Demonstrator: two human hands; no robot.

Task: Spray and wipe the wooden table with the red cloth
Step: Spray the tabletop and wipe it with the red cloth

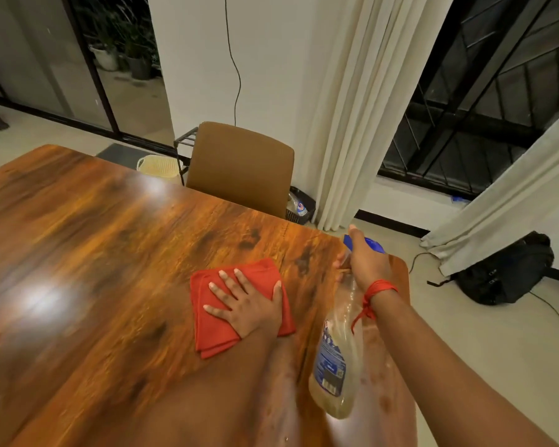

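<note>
The left hand (pixel 247 306) lies flat, fingers spread, on the red cloth (pixel 213 327) on the desk (pixel 94 253). At three o'clock from it, the right hand (pixel 367 266) grips a spray bottle (pixel 334 359).

A brown chair (pixel 241 167) stands against a white wall (pixel 271 59), cream curtains (pixel 362 108) beside it — dark barred windows (pixel 484 101) behind. On the pale floor (pixel 465 333) lie a black bag (pixel 507 272) and a cream basket (pixel 158 166) — lamp glare streaks the glossy worktop (pixel 78 253).

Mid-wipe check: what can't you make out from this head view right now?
- Head view: trigger of the clear spray bottle with blue nozzle, hidden by the right hand.
- Bottle label text: blurred, too small.
- Wooden table under the folded red cloth and flat left hand: covered.
- Table's near edge: cut off.
</note>
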